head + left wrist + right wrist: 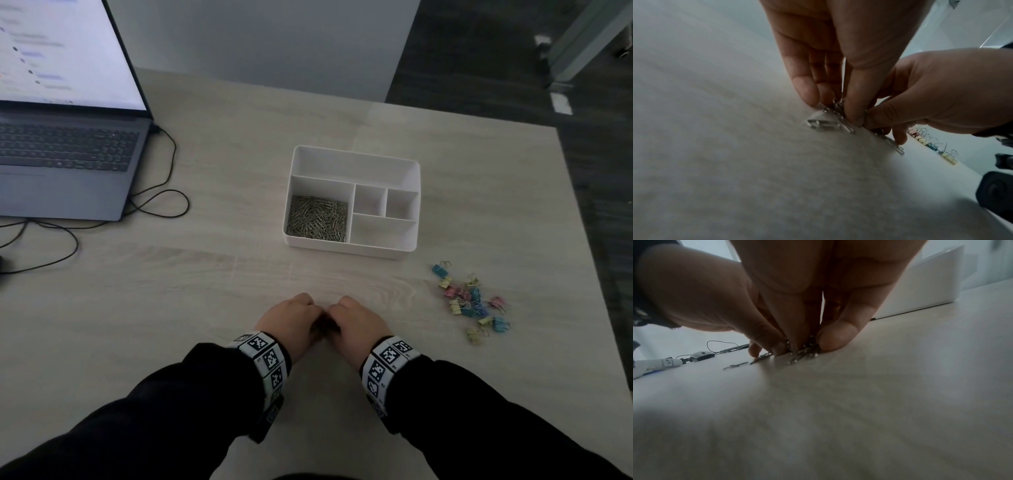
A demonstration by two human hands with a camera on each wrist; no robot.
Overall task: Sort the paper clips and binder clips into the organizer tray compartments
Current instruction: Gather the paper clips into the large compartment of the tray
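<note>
Head camera first: both hands sat close together at the near middle of the pale wood-grain table [205, 274], the left hand [289, 323] and the right hand [356, 325] almost touching, fingers bent down toward the surface. Between them was a small dark cluster I could not make out from that height. Down at the left wrist, it was plain enough: the left hand's fingertips [809, 94] and thumb pinched together over a bunch of silver paper clips [830, 125] lying on the table, and the right hand [941, 100] pressed in from the other side, its thumb against the same bunch. One loose clip lay flat just beside the left fingers. From the right wrist, the right thumb and fingers were gathered tight around the clips [805, 352] at the tabletop.

Farther back stood the white organizer tray [356, 152], its near-left compartment already filled with paper clips [317, 221]. The coloured binder clips [471, 301] lay in a loose heap on the table, right of the hands and near the tray's front right corner. An open laptop [68, 150] with its cable sat at far left.
</note>
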